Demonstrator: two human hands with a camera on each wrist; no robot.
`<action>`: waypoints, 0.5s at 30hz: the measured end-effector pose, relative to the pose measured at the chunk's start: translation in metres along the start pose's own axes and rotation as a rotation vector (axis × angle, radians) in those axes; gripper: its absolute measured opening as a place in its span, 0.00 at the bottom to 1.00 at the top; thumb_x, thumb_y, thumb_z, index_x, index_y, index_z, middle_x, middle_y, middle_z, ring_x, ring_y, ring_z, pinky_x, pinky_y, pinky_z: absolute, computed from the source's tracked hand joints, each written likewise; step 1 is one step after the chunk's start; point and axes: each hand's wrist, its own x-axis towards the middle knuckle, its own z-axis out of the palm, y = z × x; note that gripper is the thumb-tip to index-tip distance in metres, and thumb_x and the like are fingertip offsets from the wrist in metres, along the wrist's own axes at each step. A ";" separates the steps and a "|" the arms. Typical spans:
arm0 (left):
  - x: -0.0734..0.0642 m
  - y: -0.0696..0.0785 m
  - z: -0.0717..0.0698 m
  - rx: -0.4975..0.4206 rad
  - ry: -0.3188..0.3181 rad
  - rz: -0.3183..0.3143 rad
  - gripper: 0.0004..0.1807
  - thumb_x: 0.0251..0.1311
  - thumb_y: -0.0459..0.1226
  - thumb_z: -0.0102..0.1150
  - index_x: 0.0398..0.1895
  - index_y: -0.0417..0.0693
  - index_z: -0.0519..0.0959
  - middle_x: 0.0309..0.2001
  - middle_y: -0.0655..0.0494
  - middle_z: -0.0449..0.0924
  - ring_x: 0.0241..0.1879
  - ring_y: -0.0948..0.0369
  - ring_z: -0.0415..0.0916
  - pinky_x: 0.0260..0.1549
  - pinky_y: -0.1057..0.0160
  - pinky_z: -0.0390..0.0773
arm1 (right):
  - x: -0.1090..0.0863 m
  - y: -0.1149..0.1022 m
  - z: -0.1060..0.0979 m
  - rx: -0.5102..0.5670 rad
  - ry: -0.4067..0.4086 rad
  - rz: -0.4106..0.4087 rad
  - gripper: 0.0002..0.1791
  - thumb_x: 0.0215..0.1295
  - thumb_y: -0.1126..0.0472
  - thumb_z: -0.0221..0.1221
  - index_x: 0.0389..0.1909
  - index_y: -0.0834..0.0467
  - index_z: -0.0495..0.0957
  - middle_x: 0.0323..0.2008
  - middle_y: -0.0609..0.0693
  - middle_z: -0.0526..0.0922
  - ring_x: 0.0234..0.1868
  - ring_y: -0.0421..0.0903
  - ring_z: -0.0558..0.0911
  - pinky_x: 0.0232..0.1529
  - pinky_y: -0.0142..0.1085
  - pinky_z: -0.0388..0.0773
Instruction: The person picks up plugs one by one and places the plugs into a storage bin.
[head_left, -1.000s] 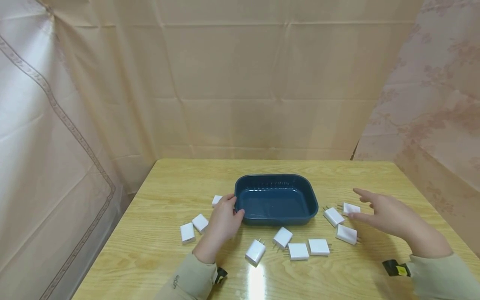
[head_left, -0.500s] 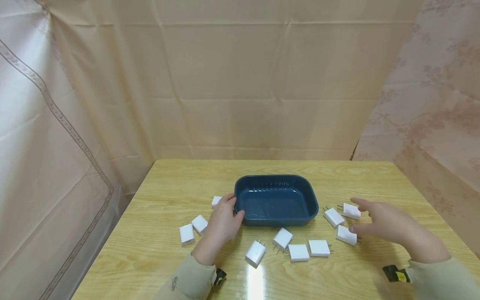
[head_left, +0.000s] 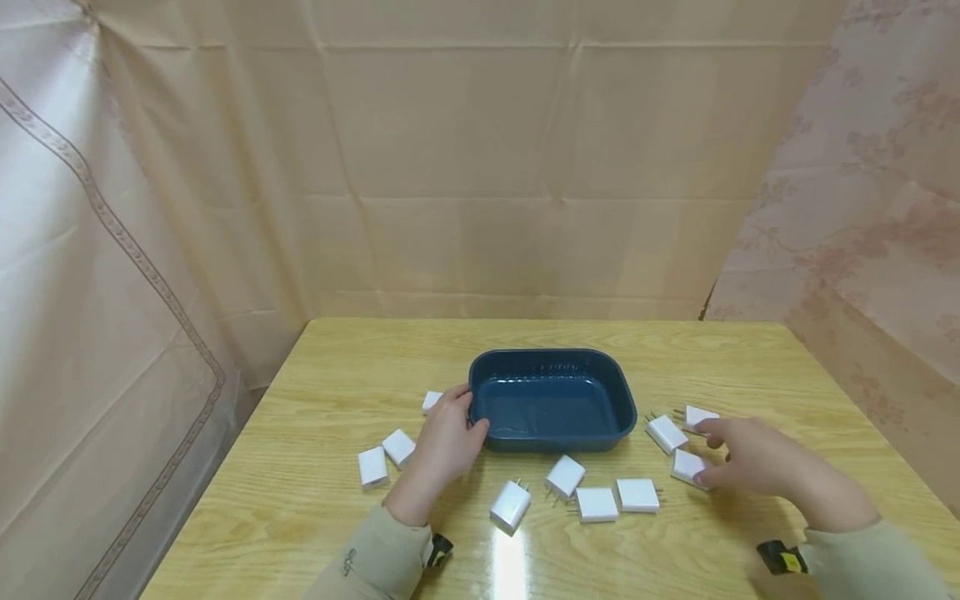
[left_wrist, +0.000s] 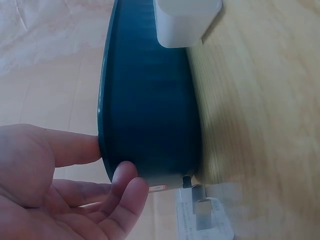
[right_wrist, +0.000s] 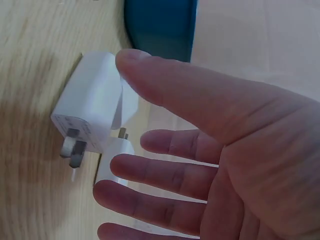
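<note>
A dark blue rectangular baking dish (head_left: 555,443) stands on the table with nothing in it. My left hand (head_left: 448,440) grips its left end, thumb at the front corner and fingers curled along the side wall; the left wrist view shows the thumb (left_wrist: 75,147) against the rim. Right of the dish, my right hand (head_left: 765,462) reaches low over a group of white plug chargers. Its thumb tip lies right at the nearest charger (right_wrist: 87,102), while the other fingers (right_wrist: 150,200) are spread apart beyond it. A second charger (right_wrist: 117,157) shows partly behind those fingers.
Several white chargers lie in front of the dish, among them one charger (head_left: 510,506) near the glare spot. More sit to the left, with one charger (head_left: 372,467) outermost and another (head_left: 431,402) partly behind my left hand. Cloth curtains (head_left: 555,167) hang behind the wooden table (head_left: 315,533).
My right hand has come lower and a little to the left, down to the chargers, its thumb and fingers drawing closer together. The left hand and dish have stayed put.
</note>
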 end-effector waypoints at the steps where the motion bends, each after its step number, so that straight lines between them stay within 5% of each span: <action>1: 0.000 0.000 0.000 -0.004 -0.001 0.000 0.27 0.68 0.37 0.63 0.64 0.26 0.74 0.71 0.39 0.67 0.67 0.44 0.68 0.61 0.45 0.72 | 0.000 0.000 0.001 0.001 -0.001 -0.001 0.42 0.52 0.47 0.76 0.61 0.69 0.76 0.43 0.60 0.85 0.39 0.52 0.84 0.42 0.54 0.80; 15: 0.001 0.001 -0.002 -0.013 -0.010 -0.002 0.27 0.68 0.36 0.63 0.63 0.25 0.74 0.70 0.36 0.68 0.68 0.41 0.67 0.61 0.44 0.71 | 0.007 -0.002 0.012 0.012 -0.024 -0.002 0.27 0.49 0.55 0.77 0.48 0.65 0.82 0.37 0.49 0.84 0.38 0.47 0.81 0.41 0.49 0.79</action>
